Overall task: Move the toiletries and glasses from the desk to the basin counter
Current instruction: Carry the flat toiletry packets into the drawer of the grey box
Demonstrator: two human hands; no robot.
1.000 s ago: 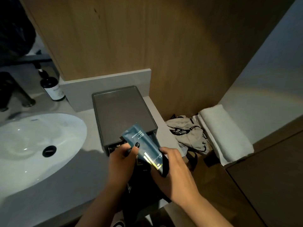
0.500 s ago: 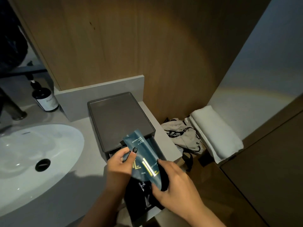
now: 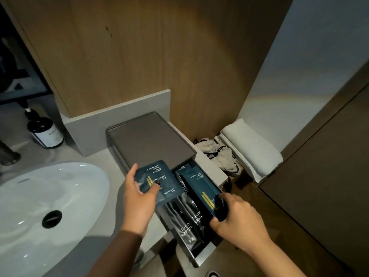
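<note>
A grey amenity box (image 3: 151, 140) sits on the basin counter (image 3: 95, 222) with its drawer (image 3: 201, 254) pulled out toward me. My left hand (image 3: 137, 198) holds a dark blue shower cap packet (image 3: 157, 178) over the drawer's left side. My right hand (image 3: 237, 218) grips the lower end of a second dark blue packet (image 3: 201, 184) that lies along the drawer's right side. Two black toothbrush packets (image 3: 189, 220) lie in the drawer between my hands. No glasses are in view.
A white basin (image 3: 40, 206) fills the left. A dark pump bottle (image 3: 45, 131) stands at the back left beside a tap base (image 3: 8, 156). Right of the counter, lower down, lie a folded white towel (image 3: 251, 144) and a white drawstring bag (image 3: 219, 156). A wood wall (image 3: 159, 56) backs the box.
The stacked blue packets have been separated, one now in each hand. The drawer is out farther and the toothbrush packets show. The view has shifted closer and down.
</note>
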